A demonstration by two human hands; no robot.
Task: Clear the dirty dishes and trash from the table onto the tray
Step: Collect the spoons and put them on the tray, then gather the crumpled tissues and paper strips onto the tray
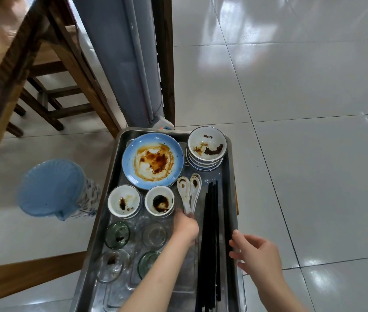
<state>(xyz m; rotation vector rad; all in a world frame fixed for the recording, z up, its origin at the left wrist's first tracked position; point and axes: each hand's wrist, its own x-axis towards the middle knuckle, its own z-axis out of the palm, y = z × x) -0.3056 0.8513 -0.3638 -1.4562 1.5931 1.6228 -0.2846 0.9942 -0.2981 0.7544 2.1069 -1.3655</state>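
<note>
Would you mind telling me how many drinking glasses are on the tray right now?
4, grouped at the tray's near left: green glass, clear glass, stained clear glass, green glass partly behind the left forearm.

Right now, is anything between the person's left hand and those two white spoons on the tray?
Nothing visible. The left hand is already at the handle ends of the white spoons, which lie on the metal tray between a small bowl and the black chopsticks.

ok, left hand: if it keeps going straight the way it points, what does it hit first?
The left hand points up the tray and already touches the two white spoons' handles. Pushed on, it would likely run along them toward the blue plate; depth is unclear.
</note>
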